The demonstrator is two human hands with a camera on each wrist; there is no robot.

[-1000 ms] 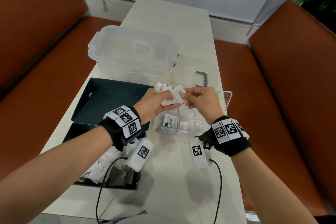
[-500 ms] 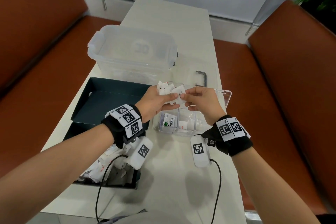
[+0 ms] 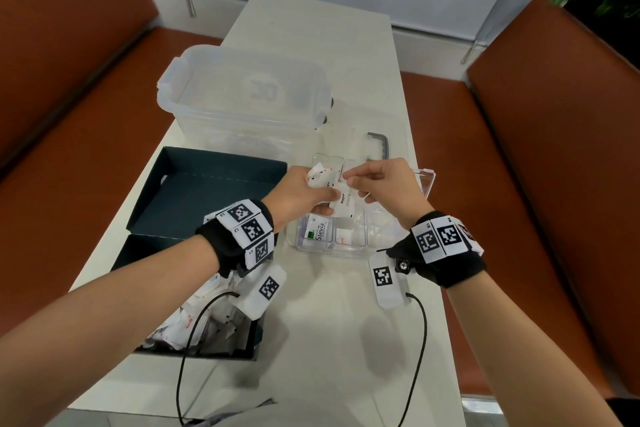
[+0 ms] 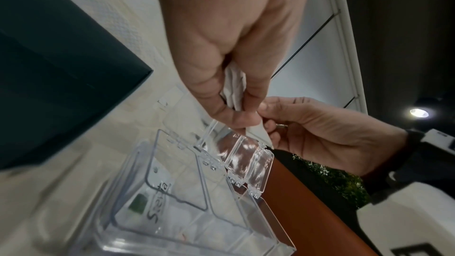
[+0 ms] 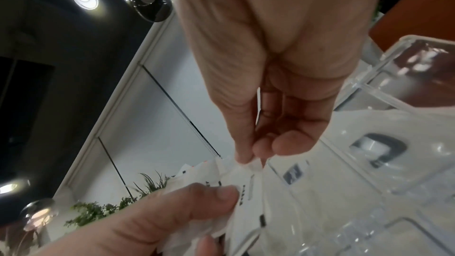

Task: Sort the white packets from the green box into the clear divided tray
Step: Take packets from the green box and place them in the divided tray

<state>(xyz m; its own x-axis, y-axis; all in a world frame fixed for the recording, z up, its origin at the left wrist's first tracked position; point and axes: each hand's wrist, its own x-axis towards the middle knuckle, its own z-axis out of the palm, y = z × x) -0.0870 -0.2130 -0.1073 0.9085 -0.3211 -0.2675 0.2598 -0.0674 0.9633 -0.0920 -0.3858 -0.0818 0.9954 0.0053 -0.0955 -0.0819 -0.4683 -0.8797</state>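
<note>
A person's left hand (image 3: 298, 196) grips a bunch of white packets (image 3: 322, 178) above the clear divided tray (image 3: 427, 180), which sits at the table's (image 3: 311, 45) centre. The right hand (image 3: 388, 189) pinches one packet (image 3: 344, 203) (printed "Pepper") at its top edge, its lower part still under the left thumb. A "Stevia" packet (image 3: 318, 230) lies in the tray's compartment at 7 o'clock. The open green box (image 3: 207, 191), at 9 o'clock from the tray, holds more packets (image 3: 180, 319). A large clear bin (image 3: 242, 94) stands at 11 o'clock.
</note>
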